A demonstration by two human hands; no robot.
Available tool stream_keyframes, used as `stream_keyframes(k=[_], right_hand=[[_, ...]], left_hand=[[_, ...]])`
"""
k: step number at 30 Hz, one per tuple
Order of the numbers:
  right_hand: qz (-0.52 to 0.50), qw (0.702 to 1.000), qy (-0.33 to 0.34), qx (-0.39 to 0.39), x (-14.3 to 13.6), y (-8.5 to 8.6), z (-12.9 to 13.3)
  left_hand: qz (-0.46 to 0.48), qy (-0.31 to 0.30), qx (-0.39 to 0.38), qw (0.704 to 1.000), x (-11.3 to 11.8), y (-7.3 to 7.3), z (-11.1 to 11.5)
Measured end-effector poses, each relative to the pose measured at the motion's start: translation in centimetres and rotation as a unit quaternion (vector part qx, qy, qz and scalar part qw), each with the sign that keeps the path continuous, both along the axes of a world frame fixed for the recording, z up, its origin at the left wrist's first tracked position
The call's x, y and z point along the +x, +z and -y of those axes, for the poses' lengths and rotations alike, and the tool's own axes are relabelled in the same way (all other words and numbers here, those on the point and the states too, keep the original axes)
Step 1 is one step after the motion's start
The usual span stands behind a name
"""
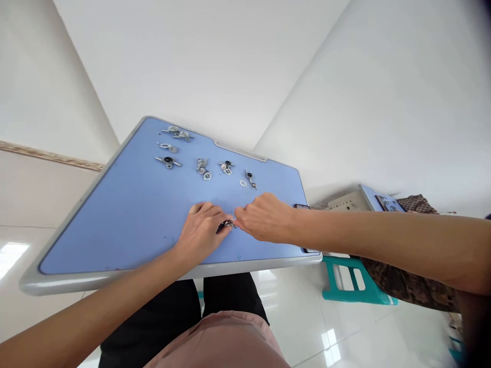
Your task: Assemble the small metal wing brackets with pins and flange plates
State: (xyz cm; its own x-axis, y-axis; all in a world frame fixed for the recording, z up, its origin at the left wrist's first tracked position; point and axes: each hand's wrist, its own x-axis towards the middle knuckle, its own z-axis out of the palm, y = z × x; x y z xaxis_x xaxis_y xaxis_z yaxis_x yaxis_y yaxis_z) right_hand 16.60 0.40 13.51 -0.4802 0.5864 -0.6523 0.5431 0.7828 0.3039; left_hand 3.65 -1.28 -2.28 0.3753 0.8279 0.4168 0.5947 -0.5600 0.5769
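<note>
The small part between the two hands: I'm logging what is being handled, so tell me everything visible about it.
The small part is tiny, partly dark and partly shiny silver, so it looks like metal with a black piece. It sits just above the blue desk top, near its front edge. The left hand and right hand meet on it, fingertips pinching it from either side and hiding much of it. Its exact shape is too small to tell; similar parts lie farther back.

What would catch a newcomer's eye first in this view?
Two hands meet at the middle of the blue desk: the left hand and right hand pinch a small metal part between their fingertips. Beyond them, near the desk's far edge, small metal parts lie scattered. A teal stool stands on the floor to the right.
</note>
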Motion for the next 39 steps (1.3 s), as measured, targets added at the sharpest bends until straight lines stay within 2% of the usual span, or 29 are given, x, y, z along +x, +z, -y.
stream_keyframes(k=[5,8,13,19,23,27,30,34,36,39], right_hand=[[-0.016,0.999,-0.038,0.019,0.0,-0.2,0.2],[-0.047,0.998,0.008,0.041,0.4,-0.2,0.5],[-0.004,0.996,0.083,0.030,0.9,-0.3,0.2],[0.020,0.998,0.023,0.053,0.4,-0.5,-0.1],[-0.024,0.995,0.055,0.077,0.7,-0.4,0.1],[0.003,0.995,0.093,0.042,1.0,-0.8,0.1],[0.021,0.996,0.080,0.029,0.7,-1.0,0.0],[0.035,0.998,0.038,0.048,0.0,-0.9,0.0],[0.026,0.996,0.057,0.062,-0.1,-0.8,0.1],[-0.001,0.990,0.120,0.077,0.4,-0.7,0.0]], left_hand=[[-0.009,-0.006,0.002,1.000,0.0,0.3,0.1],[-0.008,-0.003,-0.007,1.000,0.0,0.5,0.1],[-0.011,0.001,-0.023,1.000,0.1,0.8,0.0],[-0.008,0.000,-0.035,0.999,0.0,0.7,-0.1],[-0.013,-0.003,-0.044,0.999,0.0,0.7,-0.2],[-0.016,0.001,-0.042,0.999,0.1,0.7,-0.2],[-0.011,0.006,-0.036,0.999,0.2,0.6,-0.2],[-0.004,0.013,-0.043,0.999,0.2,0.7,-0.2],[-0.006,0.012,-0.051,0.999,0.1,0.8,-0.2],[-0.011,0.005,-0.058,0.998,0.1,0.9,-0.2]])
